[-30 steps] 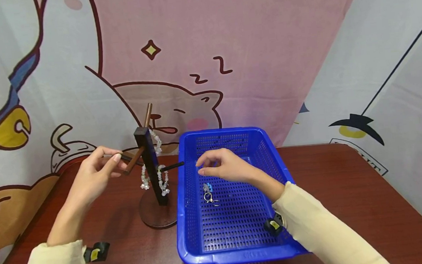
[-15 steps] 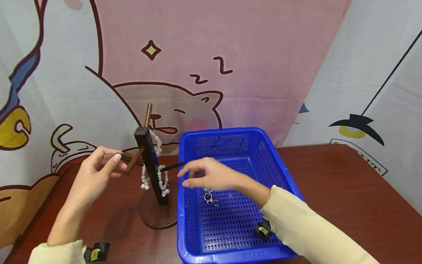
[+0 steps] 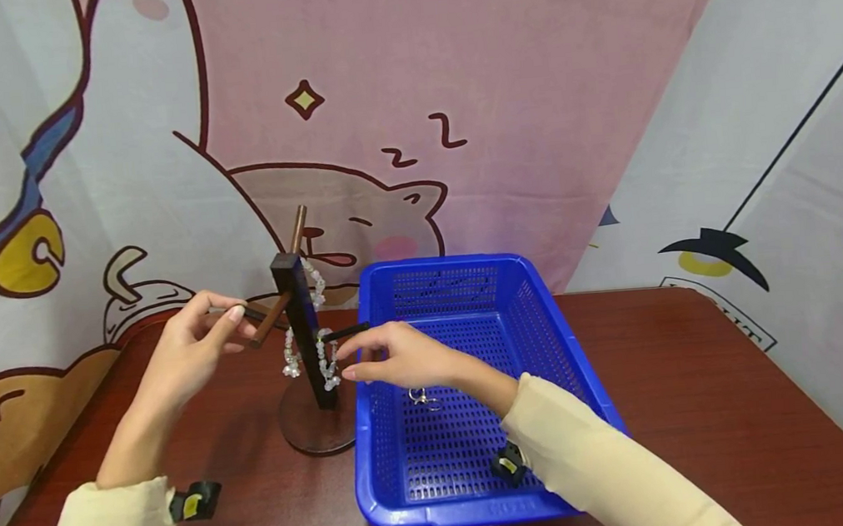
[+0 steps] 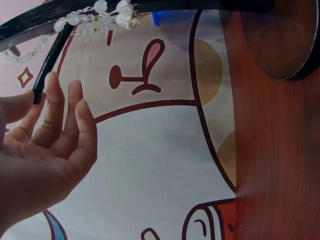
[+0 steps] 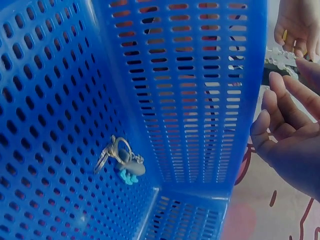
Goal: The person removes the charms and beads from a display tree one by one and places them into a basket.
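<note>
My left hand (image 3: 191, 342) pinches the tip of a dark peg (image 4: 51, 62) on a wooden jewelry stand (image 3: 309, 340), thumb against fingers. Beaded bracelets hang from the stand: one bracelet (image 3: 322, 362) on the right peg, another bracelet (image 3: 291, 363) on the left, and one more (image 3: 316, 285) behind the post. My right hand (image 3: 403, 356) hovers over the basket's left rim, thumb and index finger apart, fingertips right by the right-hand bracelet. In the right wrist view its fingers (image 5: 277, 110) are loosely bent with nothing in them.
A blue perforated basket (image 3: 488, 509) stands right of the stand on the brown table (image 3: 705, 405). Inside it lies a keychain (image 5: 121, 154) with metal rings and a grey and light-blue charm. A cartoon-print cloth (image 3: 529, 120) hangs behind the table.
My right hand has moved left from above the basket to beside the bracelet on the right peg. The left hand keeps its pinch on the peg, and the stand has not moved.
</note>
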Available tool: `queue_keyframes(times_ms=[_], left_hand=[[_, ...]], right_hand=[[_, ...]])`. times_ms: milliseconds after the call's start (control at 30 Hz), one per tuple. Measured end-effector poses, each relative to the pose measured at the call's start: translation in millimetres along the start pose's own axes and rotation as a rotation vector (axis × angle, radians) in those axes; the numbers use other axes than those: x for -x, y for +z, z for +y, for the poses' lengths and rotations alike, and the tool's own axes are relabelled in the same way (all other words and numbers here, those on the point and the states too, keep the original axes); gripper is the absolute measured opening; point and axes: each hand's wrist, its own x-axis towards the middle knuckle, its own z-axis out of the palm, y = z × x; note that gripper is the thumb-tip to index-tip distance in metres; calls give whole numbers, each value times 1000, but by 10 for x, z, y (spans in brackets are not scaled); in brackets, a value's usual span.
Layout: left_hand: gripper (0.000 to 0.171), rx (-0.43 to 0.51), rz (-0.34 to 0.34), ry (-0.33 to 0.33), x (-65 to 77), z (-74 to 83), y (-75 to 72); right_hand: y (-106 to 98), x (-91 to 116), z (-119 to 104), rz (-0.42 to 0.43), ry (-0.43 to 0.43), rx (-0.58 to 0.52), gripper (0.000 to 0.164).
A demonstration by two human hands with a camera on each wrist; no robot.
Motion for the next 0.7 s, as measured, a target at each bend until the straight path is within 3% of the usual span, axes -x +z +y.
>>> queue_keyframes(times_ms=[700], left_hand=[[26,18,-1,-4,-6,-15,-2]], right_hand=[[147,-112,-7,59,46,9,24]])
